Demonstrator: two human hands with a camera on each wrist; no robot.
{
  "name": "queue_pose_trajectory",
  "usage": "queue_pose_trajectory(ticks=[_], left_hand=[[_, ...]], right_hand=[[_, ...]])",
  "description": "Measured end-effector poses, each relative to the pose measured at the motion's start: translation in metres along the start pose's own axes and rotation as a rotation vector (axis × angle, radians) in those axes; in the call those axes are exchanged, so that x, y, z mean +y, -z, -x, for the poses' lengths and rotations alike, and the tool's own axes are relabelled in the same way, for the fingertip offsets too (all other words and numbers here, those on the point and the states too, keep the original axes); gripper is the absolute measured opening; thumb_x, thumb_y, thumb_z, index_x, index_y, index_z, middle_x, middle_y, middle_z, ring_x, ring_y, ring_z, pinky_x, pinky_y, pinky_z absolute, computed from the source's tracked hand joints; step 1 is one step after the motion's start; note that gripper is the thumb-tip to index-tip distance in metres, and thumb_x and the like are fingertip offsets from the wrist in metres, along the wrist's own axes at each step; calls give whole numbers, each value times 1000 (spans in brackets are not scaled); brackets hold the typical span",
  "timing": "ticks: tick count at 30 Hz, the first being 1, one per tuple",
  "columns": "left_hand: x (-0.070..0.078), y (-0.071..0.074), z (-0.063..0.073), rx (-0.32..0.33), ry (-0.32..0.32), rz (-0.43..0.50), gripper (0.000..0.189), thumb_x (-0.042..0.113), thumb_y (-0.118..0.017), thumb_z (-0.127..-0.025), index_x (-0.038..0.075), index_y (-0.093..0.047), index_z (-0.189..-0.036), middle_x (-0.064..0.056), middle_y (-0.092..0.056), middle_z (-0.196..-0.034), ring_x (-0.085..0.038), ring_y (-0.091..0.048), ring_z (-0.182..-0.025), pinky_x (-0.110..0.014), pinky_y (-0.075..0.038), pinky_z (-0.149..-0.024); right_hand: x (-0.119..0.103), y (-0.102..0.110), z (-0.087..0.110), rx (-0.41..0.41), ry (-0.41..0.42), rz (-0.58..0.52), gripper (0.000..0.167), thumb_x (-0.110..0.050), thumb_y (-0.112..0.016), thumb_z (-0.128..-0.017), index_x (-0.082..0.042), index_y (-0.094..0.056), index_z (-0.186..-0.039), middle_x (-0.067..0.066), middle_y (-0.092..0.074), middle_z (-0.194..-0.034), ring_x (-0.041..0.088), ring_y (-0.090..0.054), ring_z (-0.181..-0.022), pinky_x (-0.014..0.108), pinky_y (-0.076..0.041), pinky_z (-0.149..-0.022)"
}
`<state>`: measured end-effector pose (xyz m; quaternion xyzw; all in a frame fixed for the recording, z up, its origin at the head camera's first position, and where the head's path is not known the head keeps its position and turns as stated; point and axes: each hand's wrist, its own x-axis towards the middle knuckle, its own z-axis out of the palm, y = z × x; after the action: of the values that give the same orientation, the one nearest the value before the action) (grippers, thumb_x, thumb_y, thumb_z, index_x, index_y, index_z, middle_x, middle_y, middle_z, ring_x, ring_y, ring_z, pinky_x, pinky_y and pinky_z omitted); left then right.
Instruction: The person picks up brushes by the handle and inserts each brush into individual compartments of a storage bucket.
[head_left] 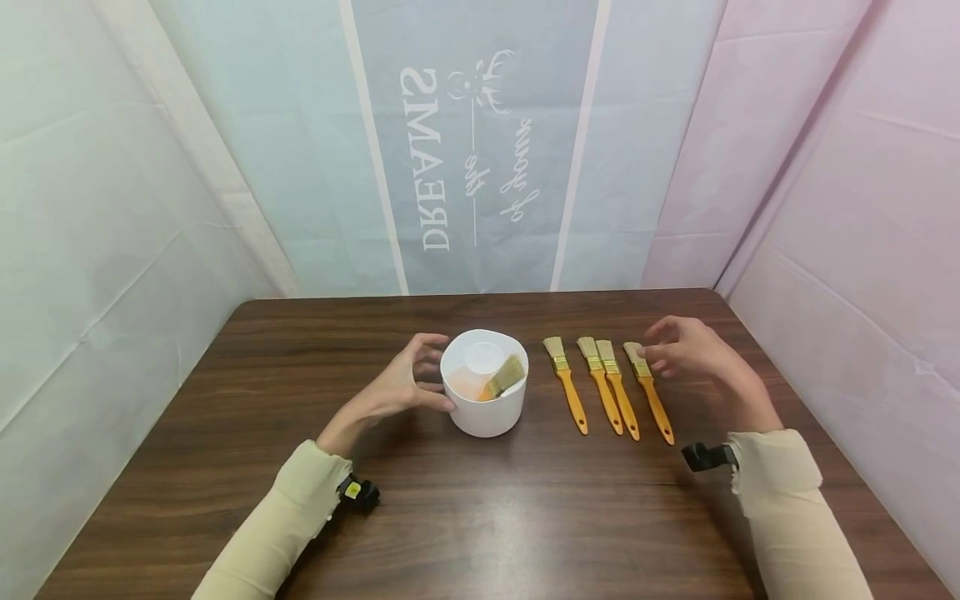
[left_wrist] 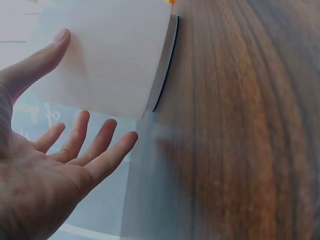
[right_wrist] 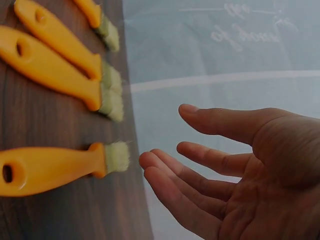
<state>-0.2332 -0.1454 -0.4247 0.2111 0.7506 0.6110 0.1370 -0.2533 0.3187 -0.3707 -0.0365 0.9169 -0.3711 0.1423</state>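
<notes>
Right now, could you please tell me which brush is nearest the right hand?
The rightmost brush on the table; the other four are farther left.

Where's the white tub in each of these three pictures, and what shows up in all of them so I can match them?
Head: just below centre, the white tub stands left of the row of paintbrushes.
Left wrist: large at upper left, cut off by the top edge.
Right wrist: not in this picture.
Shared landmark: the brown wood-grain tabletop.

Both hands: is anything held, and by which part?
Nothing is held. The left hand is spread beside the white container, perhaps touching; the right hand is near the rightmost brush without gripping it.
</notes>
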Motion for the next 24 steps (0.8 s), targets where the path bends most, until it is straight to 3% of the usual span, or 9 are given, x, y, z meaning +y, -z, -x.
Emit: queue_pose_trajectory(ticks=[10, 16, 24], left_hand=[[-4, 4, 0, -23, 3, 15, 97, -2, -90, -72, 4, -33, -151, -24, -51, -137, -33, -56, -126, -52, -56, -103], [-3, 3, 0, -29, -8, 8, 100, -1, -91, -72, 2, -31, -152, -25, -49, -137, -35, -56, -126, -52, -56, -103], [1, 1, 0, -38, 6, -6, 108, -2, -91, -72, 5, -25, -157, -24, -46, -140, -40, -54, -130, -50, -57, -102]], right_hand=[[16, -2, -7, 14, -71, -15, 66, -19, -73, -95, 15, -41, -141, 24, -71, -105, 22, -72, -84, 39, -65, -75], [23, -8, -14, 2, -139, 15, 64, -23, -76, -94, 13, -46, -138, 20, -67, -102, 22, -69, -84, 37, -64, -74], [29, -12, -17, -36, -157, 10, 67, -23, -79, -92, 14, -47, -138, 26, -62, -113, 25, -69, -92, 39, -65, -77]])
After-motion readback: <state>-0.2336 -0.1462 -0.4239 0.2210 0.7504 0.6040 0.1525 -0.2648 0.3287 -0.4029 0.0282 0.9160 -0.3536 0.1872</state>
